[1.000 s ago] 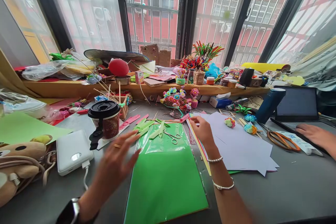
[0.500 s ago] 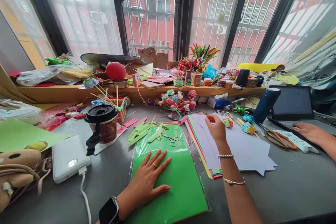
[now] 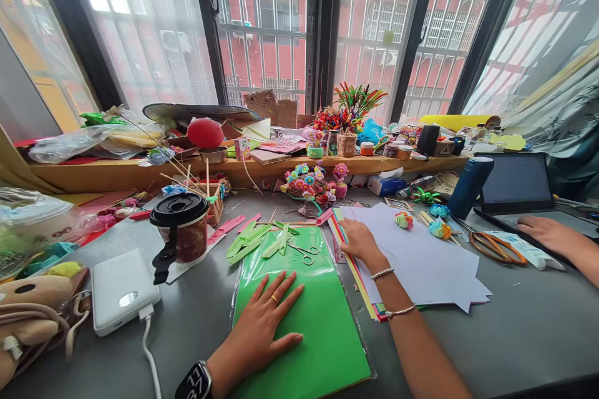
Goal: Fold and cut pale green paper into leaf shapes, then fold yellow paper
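My left hand (image 3: 262, 324) lies flat with fingers spread on a green sheet in a clear sleeve (image 3: 322, 330) in the middle of the grey table. My right hand (image 3: 358, 240) rests on the left edge of a stack of coloured and white paper (image 3: 421, 262), its fingers curled over the sheets' edges; whether it grips any sheet I cannot see. Green paper strips (image 3: 255, 240) and small scissors (image 3: 306, 252) lie at the far end of the green sheet.
A lidded coffee cup (image 3: 180, 227) and a white power bank (image 3: 121, 290) sit left. A plush toy (image 3: 28, 308) lies at the far left. Another person's hand (image 3: 545, 234) rests by a laptop (image 3: 517, 184), right. Orange scissors (image 3: 498, 248), a blue bottle (image 3: 472, 186) and craft flowers (image 3: 311, 181) stand behind.
My left hand came down from the air and settled flat on the green sheet. My right hand moved from the stack's far part back to its left edge.
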`<state>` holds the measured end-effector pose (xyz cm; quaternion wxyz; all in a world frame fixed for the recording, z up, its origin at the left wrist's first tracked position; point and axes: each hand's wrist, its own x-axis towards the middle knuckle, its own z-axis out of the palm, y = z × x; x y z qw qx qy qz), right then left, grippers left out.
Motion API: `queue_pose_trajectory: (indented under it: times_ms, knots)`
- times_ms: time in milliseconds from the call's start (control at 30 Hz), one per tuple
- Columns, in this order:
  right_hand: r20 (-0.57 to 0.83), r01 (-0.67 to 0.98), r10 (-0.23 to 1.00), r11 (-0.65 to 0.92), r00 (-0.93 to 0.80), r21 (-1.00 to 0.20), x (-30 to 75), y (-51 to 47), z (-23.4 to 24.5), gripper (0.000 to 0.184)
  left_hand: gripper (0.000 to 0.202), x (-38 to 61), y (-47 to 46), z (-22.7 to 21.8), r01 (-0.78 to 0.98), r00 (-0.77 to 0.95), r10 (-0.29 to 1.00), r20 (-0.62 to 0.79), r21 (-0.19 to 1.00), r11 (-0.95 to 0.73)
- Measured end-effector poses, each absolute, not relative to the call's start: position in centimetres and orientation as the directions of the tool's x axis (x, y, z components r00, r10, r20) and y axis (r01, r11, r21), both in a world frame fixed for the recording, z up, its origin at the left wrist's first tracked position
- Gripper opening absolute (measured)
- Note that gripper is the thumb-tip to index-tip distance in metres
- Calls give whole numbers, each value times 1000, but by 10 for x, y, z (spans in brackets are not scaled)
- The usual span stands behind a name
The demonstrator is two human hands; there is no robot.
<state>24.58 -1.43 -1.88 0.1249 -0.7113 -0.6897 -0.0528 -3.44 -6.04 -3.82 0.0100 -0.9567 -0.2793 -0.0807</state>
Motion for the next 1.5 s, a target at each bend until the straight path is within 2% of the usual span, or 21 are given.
queue_pose_trajectory:
  times_ms: [200,367,467,633,767,867,1000,1200,1500]
  knots:
    - [241,994,968,-48,69,-96,238,-14,-15,53,68,-26,-60,-30,588,798,594,103,88,-804]
    - [281,995,958,-36,62,-98,240,-15,-10,45,48,-5,-61,-20,668,720,677,152,112,-735]
    - [304,995,950,-38,64,-90,244,-17,-9,30,47,17,-58,-14,625,762,635,126,110,-773]
    - [320,995,945,-37,65,-93,246,-20,-12,19,48,68,-41,-19,533,832,540,124,87,-842]
    - [347,996,935,-39,67,-86,248,-19,-14,19,45,103,-29,-32,578,799,582,154,74,-813]
    - [355,996,932,-46,72,-82,250,-19,-15,17,50,115,-26,-41,645,733,655,181,118,-755]
    - [348,995,934,-55,80,-80,250,-21,-16,24,59,115,-28,-45,632,720,662,210,197,-750]
    - [296,992,949,-92,112,-81,243,-23,-18,28,57,114,-28,-44,585,702,667,250,332,-740]
    - [279,990,957,-37,74,-134,244,-22,-14,25,55,114,-28,-45,567,698,671,251,379,-732]
